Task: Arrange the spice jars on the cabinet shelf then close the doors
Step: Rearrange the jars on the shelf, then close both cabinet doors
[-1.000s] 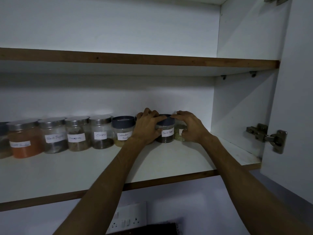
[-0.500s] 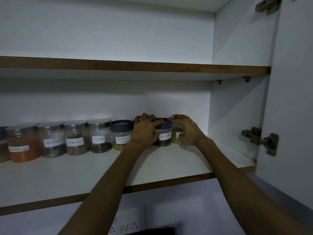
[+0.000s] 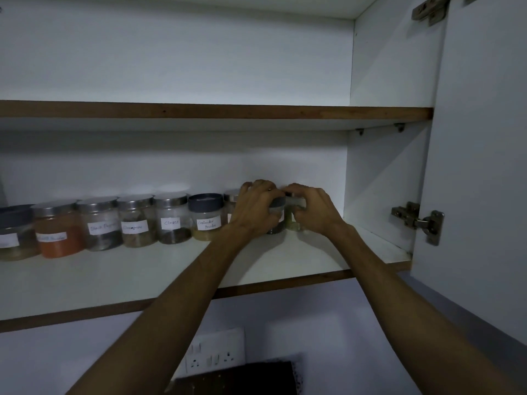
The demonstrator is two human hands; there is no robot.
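A row of labelled spice jars stands along the back of the lower shelf (image 3: 171, 275): an orange-filled jar (image 3: 58, 232), a black pepper jar (image 3: 100, 225), a cinnamon jar (image 3: 137, 222), a cloves jar (image 3: 172, 219) and a dark-lidded coriander powder jar (image 3: 206, 216). At the row's right end, my left hand (image 3: 253, 208) grips a dark-lidded jar (image 3: 277, 219) with dark contents. My right hand (image 3: 312, 209) grips the small jar (image 3: 293, 220) with greenish contents beside it. Both hands hide most of these two jars.
The right cabinet door (image 3: 482, 166) hangs open, its hinge (image 3: 419, 222) at shelf height. The upper shelf (image 3: 216, 111) spans above. A wall socket plate (image 3: 214, 354) and a dark object (image 3: 239, 377) sit below the cabinet. Another jar (image 3: 14, 238) is at the far left.
My hands have closed further over the two rightmost jars, hiding the dark jar's label. The view has tilted upward slightly.
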